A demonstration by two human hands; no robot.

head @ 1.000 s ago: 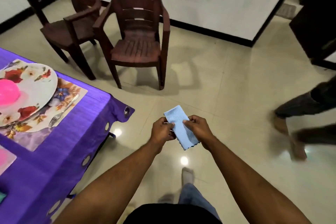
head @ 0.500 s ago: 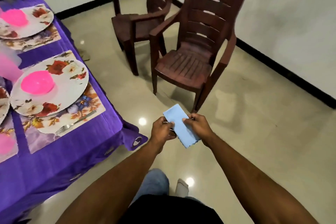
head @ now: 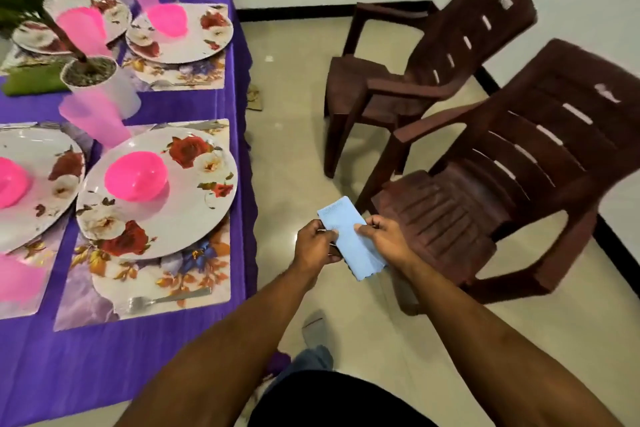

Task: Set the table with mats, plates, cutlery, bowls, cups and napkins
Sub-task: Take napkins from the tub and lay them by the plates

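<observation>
both hands are held out in front of the body, over the pale tiled floor (head: pixel 298 135) and beside the table's right edge. the left hand (head: pixel 317 242) and the right hand (head: pixel 382 241) each pinch the long sides of a folded light-blue cloth napkin (head: pixel 349 239), fingers curled round its edges, so the napkin is in the air between them, tilted with its far end up and its scalloped near end hanging down. it is not touching the table.

the table wears a purple tablecloth (head: pixel 145 354). nearest the hands lies a rectangular floral place mat (head: pixel 104 302), and on it sits a round white plate with red roses (head: pixel 194 198). a bright pink plastic bowl (head: pixel 136 176) stands upside down on that plate. a metal fork (head: pixel 166 299) lies on the mat's near edge, just below the plate. a translucent pink plastic cup (head: pixel 93 121) stands just beyond the plate, blurred. further back is a second floral plate (head: pixel 204 42) on its own mat, with another pink bowl on it. a potted green plant in a white pot (head: pixel 100 80) stands between the settings.

two dark brown plastic armchairs are to the right; the near chair (head: pixel 485 204) is just beside the hands, the far chair (head: pixel 429 55) behind it.
</observation>
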